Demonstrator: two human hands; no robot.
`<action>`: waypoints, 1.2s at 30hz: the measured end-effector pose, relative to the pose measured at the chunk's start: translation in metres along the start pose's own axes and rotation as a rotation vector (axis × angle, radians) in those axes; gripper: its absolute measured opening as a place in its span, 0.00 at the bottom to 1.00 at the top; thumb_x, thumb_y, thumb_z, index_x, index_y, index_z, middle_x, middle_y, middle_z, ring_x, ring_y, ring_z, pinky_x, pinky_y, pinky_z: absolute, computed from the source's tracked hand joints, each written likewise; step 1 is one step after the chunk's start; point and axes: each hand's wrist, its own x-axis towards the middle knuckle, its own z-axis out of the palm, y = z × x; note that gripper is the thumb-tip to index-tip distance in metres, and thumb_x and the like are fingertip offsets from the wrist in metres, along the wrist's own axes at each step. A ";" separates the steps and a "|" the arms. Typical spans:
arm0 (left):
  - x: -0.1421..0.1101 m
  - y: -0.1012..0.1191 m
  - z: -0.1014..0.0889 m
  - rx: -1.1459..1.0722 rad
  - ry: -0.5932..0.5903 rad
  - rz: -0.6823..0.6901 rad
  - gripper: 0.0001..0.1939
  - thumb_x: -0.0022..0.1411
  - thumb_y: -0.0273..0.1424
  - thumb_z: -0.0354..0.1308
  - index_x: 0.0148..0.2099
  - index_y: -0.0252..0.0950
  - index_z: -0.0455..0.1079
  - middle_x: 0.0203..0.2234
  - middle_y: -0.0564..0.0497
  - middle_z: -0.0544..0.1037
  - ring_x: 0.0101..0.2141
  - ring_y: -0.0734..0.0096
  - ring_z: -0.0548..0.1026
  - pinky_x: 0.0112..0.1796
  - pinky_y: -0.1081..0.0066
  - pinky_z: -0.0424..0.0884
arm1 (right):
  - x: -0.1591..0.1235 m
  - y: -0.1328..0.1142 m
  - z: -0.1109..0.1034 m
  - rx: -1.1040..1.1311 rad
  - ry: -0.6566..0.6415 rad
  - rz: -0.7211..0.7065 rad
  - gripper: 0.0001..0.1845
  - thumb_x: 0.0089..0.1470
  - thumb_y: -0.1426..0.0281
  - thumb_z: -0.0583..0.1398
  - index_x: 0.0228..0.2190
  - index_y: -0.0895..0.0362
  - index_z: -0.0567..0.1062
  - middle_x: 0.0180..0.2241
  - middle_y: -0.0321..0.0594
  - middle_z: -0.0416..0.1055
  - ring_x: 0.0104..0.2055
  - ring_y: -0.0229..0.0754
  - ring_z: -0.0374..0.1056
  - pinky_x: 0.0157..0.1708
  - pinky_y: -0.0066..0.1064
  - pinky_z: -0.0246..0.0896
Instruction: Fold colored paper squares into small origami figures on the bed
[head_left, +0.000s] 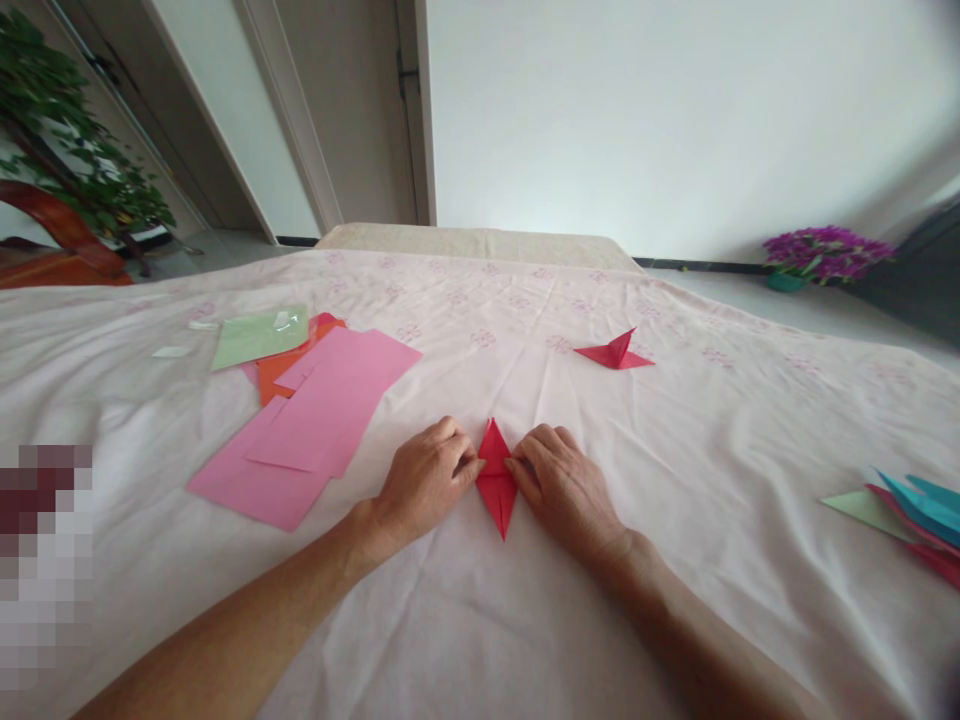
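- A red paper diamond [498, 492] is placed just below the frame's centre.
- Its left edge is pinched by the left hand [429, 472], its right by the right hand [568, 488].
- Pink sheets [322, 415] are overlapped at centre left.

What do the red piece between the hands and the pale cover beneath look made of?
Red piece: apparently paper, mostly matte, judging by its crisp folds and sharp points.
Pale cover: probably thin fabric, dull, given its soft wrinkles; cotton or synthetic, I can't tell.
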 end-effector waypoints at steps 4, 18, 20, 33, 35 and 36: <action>0.003 -0.002 0.002 0.075 0.003 0.002 0.08 0.64 0.32 0.55 0.31 0.37 0.67 0.33 0.52 0.71 0.34 0.71 0.72 0.35 0.72 0.66 | 0.001 -0.003 0.001 -0.043 -0.001 0.006 0.07 0.60 0.69 0.56 0.29 0.54 0.68 0.34 0.41 0.67 0.37 0.44 0.61 0.34 0.34 0.58; 0.003 -0.004 0.012 0.106 0.098 0.429 0.19 0.69 0.24 0.44 0.58 0.38 0.64 0.60 0.45 0.65 0.63 0.60 0.56 0.60 0.52 0.57 | 0.000 -0.002 0.004 0.029 0.071 0.084 0.03 0.57 0.68 0.58 0.33 0.53 0.66 0.36 0.39 0.67 0.39 0.44 0.62 0.35 0.34 0.58; 0.004 -0.006 0.015 0.115 0.023 0.484 0.21 0.69 0.25 0.42 0.62 0.36 0.60 0.61 0.43 0.65 0.64 0.61 0.55 0.61 0.53 0.57 | -0.001 0.001 0.006 0.050 0.111 0.124 0.05 0.56 0.67 0.58 0.35 0.52 0.66 0.36 0.39 0.67 0.40 0.44 0.62 0.37 0.35 0.58; -0.002 -0.010 0.001 0.118 -0.184 0.437 0.26 0.70 0.35 0.44 0.68 0.40 0.50 0.65 0.46 0.58 0.65 0.65 0.52 0.63 0.59 0.47 | -0.004 0.015 0.002 0.152 0.136 0.093 0.06 0.54 0.66 0.63 0.35 0.52 0.71 0.37 0.40 0.68 0.41 0.46 0.62 0.41 0.37 0.60; -0.001 -0.012 0.001 0.100 -0.201 0.444 0.26 0.70 0.36 0.44 0.68 0.41 0.47 0.65 0.47 0.58 0.65 0.66 0.51 0.63 0.60 0.47 | -0.007 0.015 -0.001 0.206 0.109 0.011 0.04 0.55 0.68 0.62 0.35 0.52 0.74 0.38 0.40 0.69 0.41 0.45 0.63 0.41 0.36 0.61; -0.001 -0.013 0.001 0.103 -0.209 0.446 0.27 0.70 0.37 0.44 0.69 0.41 0.46 0.65 0.47 0.57 0.65 0.67 0.50 0.63 0.60 0.46 | -0.008 0.015 -0.003 0.219 0.079 -0.032 0.04 0.56 0.68 0.61 0.36 0.51 0.75 0.38 0.40 0.70 0.41 0.44 0.63 0.41 0.35 0.61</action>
